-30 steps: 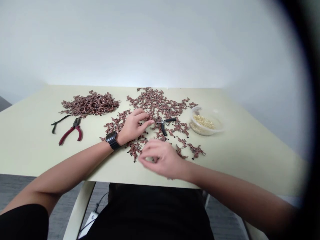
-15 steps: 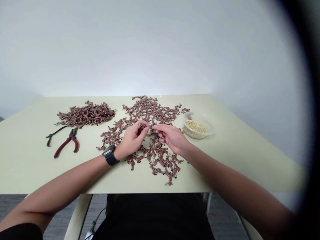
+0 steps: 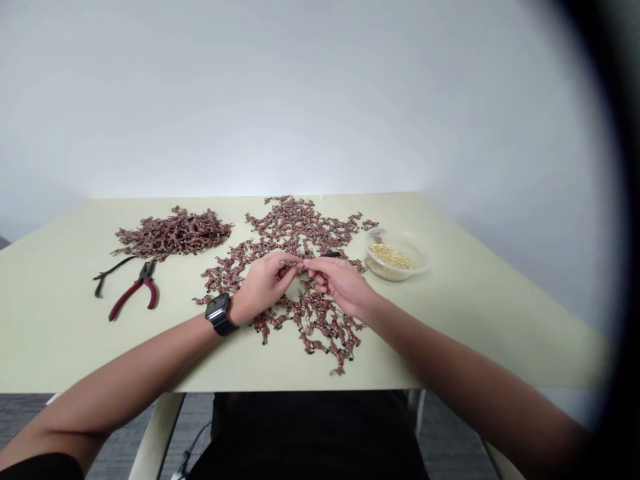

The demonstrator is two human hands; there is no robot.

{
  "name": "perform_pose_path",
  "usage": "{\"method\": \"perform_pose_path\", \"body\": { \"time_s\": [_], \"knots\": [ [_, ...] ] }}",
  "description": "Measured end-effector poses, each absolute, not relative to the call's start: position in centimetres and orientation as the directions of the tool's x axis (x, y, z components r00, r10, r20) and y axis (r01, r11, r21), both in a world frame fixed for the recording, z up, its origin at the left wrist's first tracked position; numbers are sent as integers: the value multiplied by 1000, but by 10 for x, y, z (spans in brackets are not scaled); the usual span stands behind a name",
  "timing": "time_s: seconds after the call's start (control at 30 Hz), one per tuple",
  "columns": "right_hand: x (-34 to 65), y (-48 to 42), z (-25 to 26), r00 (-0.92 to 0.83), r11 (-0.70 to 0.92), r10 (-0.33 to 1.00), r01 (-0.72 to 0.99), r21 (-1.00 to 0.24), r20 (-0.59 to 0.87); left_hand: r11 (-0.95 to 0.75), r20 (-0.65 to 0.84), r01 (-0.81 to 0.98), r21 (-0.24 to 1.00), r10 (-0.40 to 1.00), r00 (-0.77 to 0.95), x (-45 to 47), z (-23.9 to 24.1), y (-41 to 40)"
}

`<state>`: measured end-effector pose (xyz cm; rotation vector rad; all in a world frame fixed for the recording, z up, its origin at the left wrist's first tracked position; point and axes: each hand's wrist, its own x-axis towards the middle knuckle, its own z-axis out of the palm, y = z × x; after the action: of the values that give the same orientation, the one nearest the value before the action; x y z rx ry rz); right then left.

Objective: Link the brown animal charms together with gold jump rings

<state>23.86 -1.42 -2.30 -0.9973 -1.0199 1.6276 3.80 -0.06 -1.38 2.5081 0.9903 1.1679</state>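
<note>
Small brown deer figurines [image 3: 300,223] lie spread over the middle of the table, beneath and around both hands. My left hand [image 3: 267,283], with a dark watch at the wrist, is closed in a pinch on one deer figurine [image 3: 289,264], mostly covered by the fingers. My right hand [image 3: 343,283] is closed, its thumb and index fingertips meeting those of the left. What it pinches is too small to make out. A slim black piece [image 3: 330,254] shows just beyond the right index finger; whether the hand grips it I cannot tell.
A heaped pile of deer figurines [image 3: 175,233] is at the left. In front of it are red-handled pliers [image 3: 135,290] and a thin black tool [image 3: 114,268]. On the right stands a clear plastic bowl [image 3: 425,267] with small gold pieces [image 3: 390,255]. A pale wall rises behind the table.
The fingertips of both hands have come together and sit slightly lower in view. The black piece, earlier beneath the right fingers, now shows beyond that hand.
</note>
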Motion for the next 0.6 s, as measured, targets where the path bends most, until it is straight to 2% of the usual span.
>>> {"method": "perform_pose_path", "body": {
  "time_s": [0.23, 0.6],
  "knots": [
    [241, -9, -32, -256, -236, 951, -243, -941, -172, -789, 585, 513, 337, 603, 543, 34, -23, 6],
    [246, -6, -25, -339, -262, 923, -207, -943, -183, -765, 552, 487, 422, 643, 531, 35, -19, 8]
  ]
}}
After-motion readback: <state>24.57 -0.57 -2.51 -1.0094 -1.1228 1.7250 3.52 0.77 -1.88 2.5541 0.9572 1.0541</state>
